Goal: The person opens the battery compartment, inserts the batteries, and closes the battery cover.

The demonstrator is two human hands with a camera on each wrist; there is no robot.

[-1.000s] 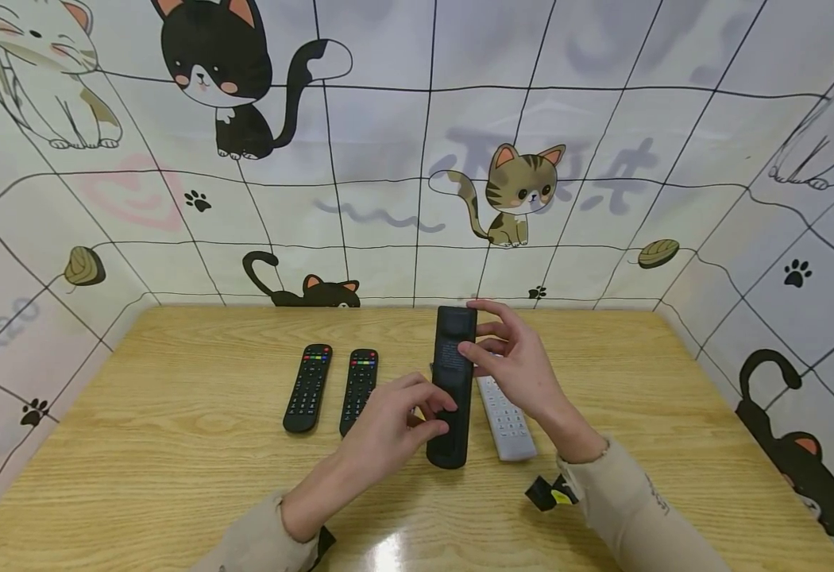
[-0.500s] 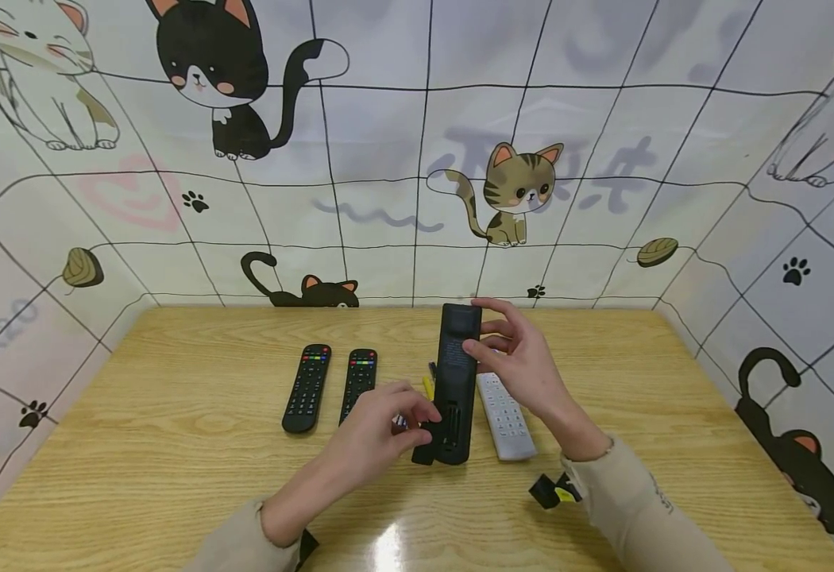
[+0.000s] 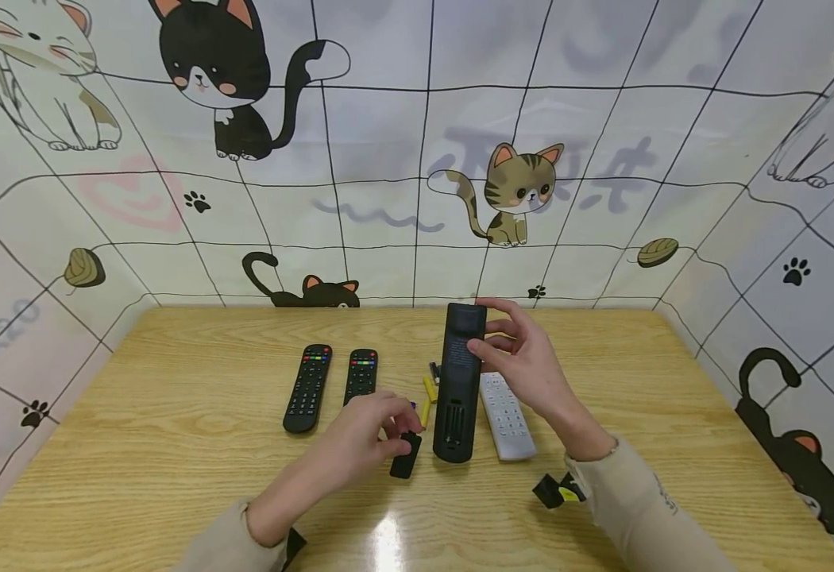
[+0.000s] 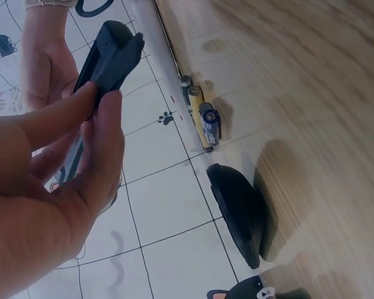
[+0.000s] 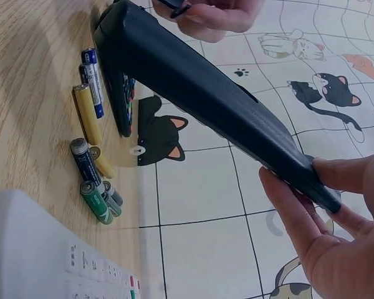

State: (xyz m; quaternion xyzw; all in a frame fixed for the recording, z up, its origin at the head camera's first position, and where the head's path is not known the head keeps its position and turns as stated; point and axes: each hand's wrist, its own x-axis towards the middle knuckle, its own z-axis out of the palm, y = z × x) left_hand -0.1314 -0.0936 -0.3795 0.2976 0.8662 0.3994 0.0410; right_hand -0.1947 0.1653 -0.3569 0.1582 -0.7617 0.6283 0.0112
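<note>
My right hand (image 3: 524, 361) grips a black remote control (image 3: 464, 357) by its upper end, back side toward me in the head view. Near its lower end the battery compartment (image 3: 453, 421) lies uncovered and looks empty. Just left of it, my left hand (image 3: 367, 433) pinches the small black battery cover (image 3: 406, 457) between thumb and fingers, apart from the remote. In the right wrist view several loose batteries lie on the table, among them a yellow battery (image 5: 87, 115), a blue-and-white battery (image 5: 92, 81) and a green battery (image 5: 96, 202).
Two more black remotes, a left one (image 3: 307, 389) and a nearer one (image 3: 361, 373) partly behind my left hand, lie on the wooden table (image 3: 174, 445). A white remote (image 3: 506, 417) lies under my right hand. Cat-patterned cloth (image 3: 388, 143) encloses the back and sides.
The left hand has slid the battery cover off the remote's back and drawn it leftward, baring the compartment. The right hand has shifted slightly right with the remote.
</note>
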